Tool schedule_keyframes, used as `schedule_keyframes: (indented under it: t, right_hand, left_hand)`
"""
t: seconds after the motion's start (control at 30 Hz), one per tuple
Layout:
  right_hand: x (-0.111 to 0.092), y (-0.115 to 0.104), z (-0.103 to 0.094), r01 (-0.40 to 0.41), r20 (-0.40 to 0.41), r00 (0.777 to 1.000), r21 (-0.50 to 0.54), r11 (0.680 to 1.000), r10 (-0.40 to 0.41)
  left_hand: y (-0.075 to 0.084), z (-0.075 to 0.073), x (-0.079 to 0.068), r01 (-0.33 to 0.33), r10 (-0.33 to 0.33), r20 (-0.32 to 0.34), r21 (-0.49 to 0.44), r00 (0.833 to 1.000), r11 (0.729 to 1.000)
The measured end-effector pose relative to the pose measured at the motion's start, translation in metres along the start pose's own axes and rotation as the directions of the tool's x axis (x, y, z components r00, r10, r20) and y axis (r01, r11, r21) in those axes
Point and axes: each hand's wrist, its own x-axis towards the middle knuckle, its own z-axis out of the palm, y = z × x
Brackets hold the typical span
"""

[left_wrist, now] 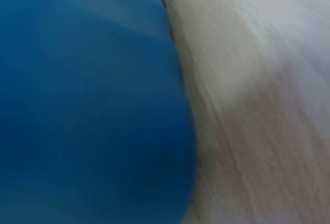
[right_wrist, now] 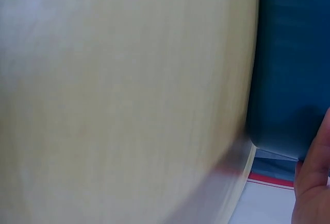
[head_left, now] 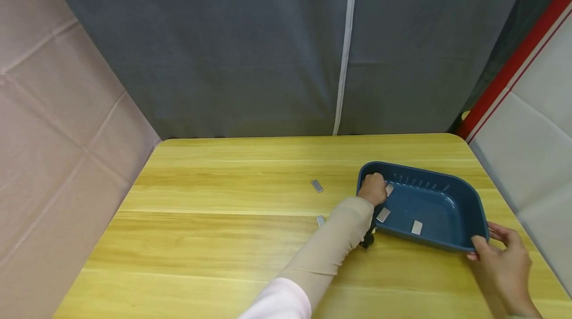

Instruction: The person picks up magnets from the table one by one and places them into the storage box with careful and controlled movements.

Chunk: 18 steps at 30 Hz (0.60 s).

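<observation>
A dark blue rectangular plastic basin [head_left: 429, 204] is at the right side of the wooden table. My left hand [head_left: 373, 189] grips its left rim, most of the fingers hidden from the head view. At the near right corner my right hand [head_left: 505, 257] pinches the rim, thumb over the edge and other fingers outside. Inside the basin are small flat silver-grey rectangular pieces: one [head_left: 389, 189] beside my left hand, another [head_left: 383, 214] near the left wall, a third [head_left: 416, 227] towards the near wall. The left wrist view has only the basin's blurred blue wall [left_wrist: 93, 105] and tabletop.
Two similar grey pieces lie on the wooden table [head_left: 201, 244] left of the basin: one [head_left: 317, 186] farther back, one [head_left: 320, 220] partly behind my left forearm. A grey curtain [head_left: 246, 50] hangs behind the table. Pale sheets [head_left: 540, 170] stand at both sides.
</observation>
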Motion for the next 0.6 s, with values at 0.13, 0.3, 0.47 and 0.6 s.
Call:
schedule_keyframes:
  t: [0.13, 0.3, 0.47, 0.6]
  right_hand:
    - [0.0001, -0.0017, -0.0004, -0.006, 0.003, 1.000, 0.003, 1.000, 0.006]
    - [0.0005, -0.0020, 0.0003, -0.016, 0.000, 1.000, 0.006, 1.000, 0.016]
    - [0.0015, -0.0014, 0.0009, -0.026, 0.002, 1.000, -0.004, 1.000, 0.026]
    - [0.0024, -0.0015, 0.0007, -0.024, 0.004, 1.000, -0.008, 1.000, 0.024]
  left_hand:
    - [0.0002, -0.0004, -0.0002, 0.009, -0.009, -0.001, -0.033, 1.000, 0.999]
    - [-0.0009, -0.0020, 0.0002, 0.000, -0.001, -0.010, -0.064, 1.000, 0.998]
    - [-0.0012, -0.0042, 0.0007, -0.019, 0.017, -0.029, -0.075, 0.999, 0.997]
    - [-0.0012, -0.0058, 0.0013, -0.024, 0.018, -0.057, -0.116, 0.998, 0.993]
